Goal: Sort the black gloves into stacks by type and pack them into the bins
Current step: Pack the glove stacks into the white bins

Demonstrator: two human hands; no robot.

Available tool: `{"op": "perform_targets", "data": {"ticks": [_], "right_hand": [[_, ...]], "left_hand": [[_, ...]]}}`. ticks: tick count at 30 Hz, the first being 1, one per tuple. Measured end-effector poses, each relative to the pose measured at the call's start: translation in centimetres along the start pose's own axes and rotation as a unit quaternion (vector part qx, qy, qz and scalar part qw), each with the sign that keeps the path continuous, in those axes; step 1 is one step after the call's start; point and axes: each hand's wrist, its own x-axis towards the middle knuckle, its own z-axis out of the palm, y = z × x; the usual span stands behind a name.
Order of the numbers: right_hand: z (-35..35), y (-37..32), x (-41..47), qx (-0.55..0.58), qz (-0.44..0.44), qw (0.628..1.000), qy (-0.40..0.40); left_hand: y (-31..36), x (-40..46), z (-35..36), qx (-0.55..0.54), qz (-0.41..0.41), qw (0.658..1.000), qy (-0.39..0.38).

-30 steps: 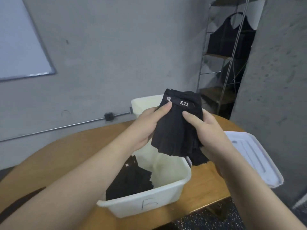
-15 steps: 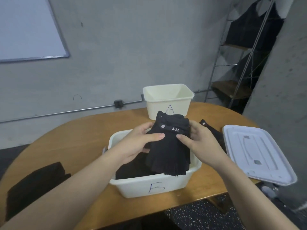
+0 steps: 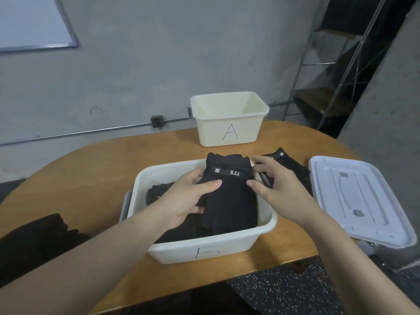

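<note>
A stack of black fingerless gloves (image 3: 229, 196) with a "5.11" cuff label sits partly inside the white bin marked B (image 3: 204, 248), its cuff end leaning on the far rim. My left hand (image 3: 186, 198) grips the stack's left side, thumb on top. My right hand (image 3: 277, 192) touches its right edge with the thumb, fingers spread. More black gloves (image 3: 159, 194) lie in the bin under my left hand. Another black glove pile (image 3: 291, 167) lies on the table behind my right hand. The white bin marked A (image 3: 229, 130) stands farther back.
A white bin lid (image 3: 363, 201) lies at the table's right edge. A dark pile of black cloth (image 3: 34, 242) rests at the table's left front. A metal shelf rack (image 3: 336, 64) stands beyond the table on the right, against the grey wall.
Both hands have lowered the glove stack from chest height down into bin B. The view has tilted down, bringing bin A and the lid fully into sight.
</note>
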Motion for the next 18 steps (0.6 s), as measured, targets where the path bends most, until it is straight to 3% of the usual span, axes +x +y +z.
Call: {"op": "perform_targets", "data": {"ticks": [7, 18], "right_hand": [[0.8, 1.3, -0.2, -0.023, -0.045, 0.999, 0.015], [1.4, 2.8, 0.3, 0.000, -0.027, 1.000, -0.010]], "left_hand": [[-1.1, 0.4, 0.2, 0.028, -0.037, 0.998, -0.032], [-2.3, 1.6, 0.4, 0.070, -0.073, 0.995, -0.026]]}}
